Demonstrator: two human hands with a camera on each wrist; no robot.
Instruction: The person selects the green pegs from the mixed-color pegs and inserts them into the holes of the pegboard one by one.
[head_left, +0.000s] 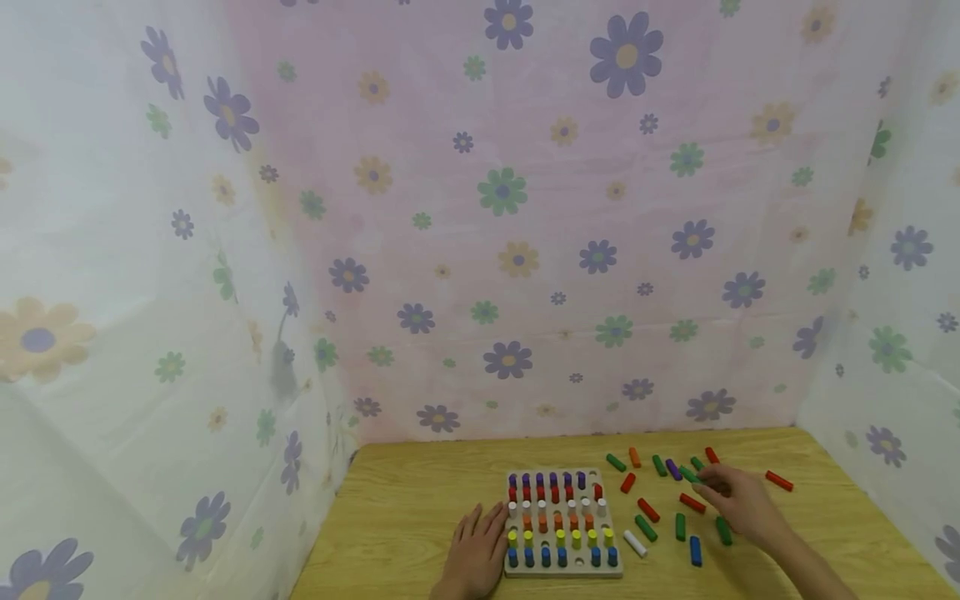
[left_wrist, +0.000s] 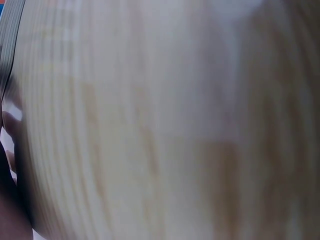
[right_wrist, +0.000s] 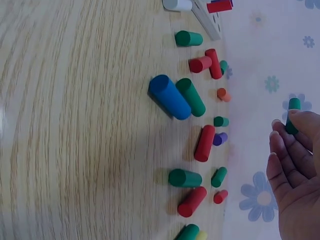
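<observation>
A pale pegboard (head_left: 562, 572) stands on the table, with rows of upright purple, red, white, orange, yellow and blue pegs; a few holes show between them. My left hand (head_left: 477, 550) lies flat at the board's left side, fingertips right at its edge. Off to the right, my right hand (head_left: 741, 502) pinches a green peg (right_wrist: 294, 116) between thumb and fingers, over the scattered pegs. In the right wrist view that peg points upward, its lower end hidden behind the fingers. The left wrist view is mostly blurred wood grain.
Loose pegs lie right of the board: a white peg (head_left: 635, 543), a blue peg (head_left: 696, 551), a purple peg (head_left: 673, 469), an orange peg (head_left: 634, 457) and several red and green ones. Flowered cloth (head_left: 502, 333) walls off the table (head_left: 405, 500) at back and sides.
</observation>
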